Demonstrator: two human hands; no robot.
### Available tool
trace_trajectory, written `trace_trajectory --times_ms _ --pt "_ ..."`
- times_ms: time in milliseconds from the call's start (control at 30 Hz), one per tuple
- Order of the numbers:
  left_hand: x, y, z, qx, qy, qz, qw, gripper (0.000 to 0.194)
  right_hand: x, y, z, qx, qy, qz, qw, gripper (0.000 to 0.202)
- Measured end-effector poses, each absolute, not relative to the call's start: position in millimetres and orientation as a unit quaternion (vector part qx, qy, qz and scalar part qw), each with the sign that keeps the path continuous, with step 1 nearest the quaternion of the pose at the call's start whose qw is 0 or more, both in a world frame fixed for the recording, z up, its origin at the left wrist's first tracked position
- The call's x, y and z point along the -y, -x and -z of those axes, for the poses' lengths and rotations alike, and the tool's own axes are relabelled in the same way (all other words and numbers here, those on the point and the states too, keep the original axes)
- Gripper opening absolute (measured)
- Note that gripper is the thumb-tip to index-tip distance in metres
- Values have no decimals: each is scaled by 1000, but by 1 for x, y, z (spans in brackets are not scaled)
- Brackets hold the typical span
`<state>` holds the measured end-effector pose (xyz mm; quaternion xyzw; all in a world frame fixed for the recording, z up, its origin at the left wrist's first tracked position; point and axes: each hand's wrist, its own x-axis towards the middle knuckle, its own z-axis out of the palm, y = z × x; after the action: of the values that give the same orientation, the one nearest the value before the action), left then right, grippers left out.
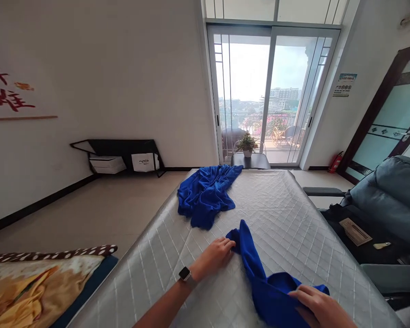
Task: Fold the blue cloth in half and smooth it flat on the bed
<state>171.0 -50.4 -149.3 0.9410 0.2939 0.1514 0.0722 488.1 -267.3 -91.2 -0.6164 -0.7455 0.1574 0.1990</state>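
Note:
A piece of blue fabric (271, 291), perhaps a garment, lies twisted and partly folded on the silver quilted cover (273, 191). My left hand (216, 256), with a watch on its wrist, pinches the fabric's far left end. Near the bottom right, my right hand (317, 303) has thumb and fingers closed on the fabric's upper edge. Between the two hands a fold stands up in a point. Farther off, a second crumpled blue cloth (207, 196) rests at the cover's far left, apart from both hands.
Left of the cover is a bed with a patterned blanket (37, 284). A dark armchair (386, 200) on the right holds a brown card (355, 231). Beyond the far edge, a potted plant (247, 145) stands on a chair before the sliding glass door (271, 91).

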Motion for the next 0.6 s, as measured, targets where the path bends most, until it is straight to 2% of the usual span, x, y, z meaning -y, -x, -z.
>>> trace_trajectory --times_ms 100,167,300,433,600 --pt "54 -181 153 -307 -940 -145 35 28 268 -504 88 701 646 -122 278 33" --pt "55 -192 154 -322 -936 -139 9 22 265 -513 85 657 673 -77 330 34" --pt "53 -206 149 -326 -934 -149 -11 16 257 -531 71 604 708 -31 365 37" --pt "49 -182 125 -355 -888 -291 22 24 251 -550 53 572 734 -21 365 39" --pt "58 -112 64 -507 -711 -487 22 30 249 -554 34 577 745 -61 330 31"
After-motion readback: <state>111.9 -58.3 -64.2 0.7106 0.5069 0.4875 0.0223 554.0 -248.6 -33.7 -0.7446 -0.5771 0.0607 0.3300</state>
